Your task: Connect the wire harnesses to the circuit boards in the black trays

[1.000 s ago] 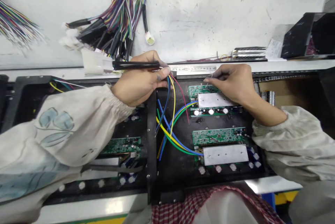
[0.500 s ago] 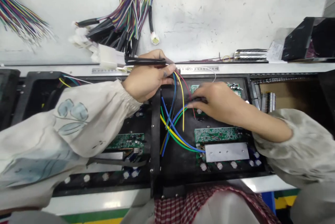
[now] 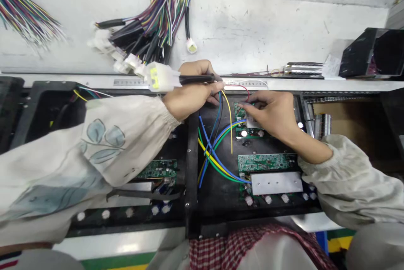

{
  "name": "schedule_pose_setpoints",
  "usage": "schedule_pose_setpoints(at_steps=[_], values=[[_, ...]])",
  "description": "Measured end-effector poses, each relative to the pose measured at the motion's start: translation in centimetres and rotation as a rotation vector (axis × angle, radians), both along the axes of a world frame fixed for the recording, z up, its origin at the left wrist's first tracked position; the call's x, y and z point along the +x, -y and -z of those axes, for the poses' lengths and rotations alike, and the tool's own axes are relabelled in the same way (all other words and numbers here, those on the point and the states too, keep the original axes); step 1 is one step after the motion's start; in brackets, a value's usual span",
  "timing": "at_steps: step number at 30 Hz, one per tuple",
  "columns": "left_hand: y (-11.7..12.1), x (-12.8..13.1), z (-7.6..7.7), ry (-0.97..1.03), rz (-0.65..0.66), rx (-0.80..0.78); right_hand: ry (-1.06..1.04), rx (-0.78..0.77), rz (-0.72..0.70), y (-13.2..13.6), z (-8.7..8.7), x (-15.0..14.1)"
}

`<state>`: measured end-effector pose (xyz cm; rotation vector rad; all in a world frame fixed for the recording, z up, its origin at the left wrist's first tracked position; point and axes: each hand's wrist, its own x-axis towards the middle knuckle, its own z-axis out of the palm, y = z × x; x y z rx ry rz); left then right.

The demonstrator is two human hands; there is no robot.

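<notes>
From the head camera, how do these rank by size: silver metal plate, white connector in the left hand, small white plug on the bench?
Largest first: rectangular silver metal plate, white plastic connector, small white plug. The connector is nearer the camera, so that rank is unsure.

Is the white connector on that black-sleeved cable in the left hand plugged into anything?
Unplugged: the white connector sits free at the end of the black sleeve in the left hand, no mating plug on it.
</notes>
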<state>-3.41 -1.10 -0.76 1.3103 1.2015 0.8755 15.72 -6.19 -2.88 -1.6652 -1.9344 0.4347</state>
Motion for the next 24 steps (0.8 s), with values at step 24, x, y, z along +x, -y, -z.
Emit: schedule_pose_setpoints(at_steps=[24], values=[[-0.5, 0.6, 0.1, -0.047, 0.027, -0.022, 0.041, -0.005, -0.066, 0.1, -1.7, -0.7]])
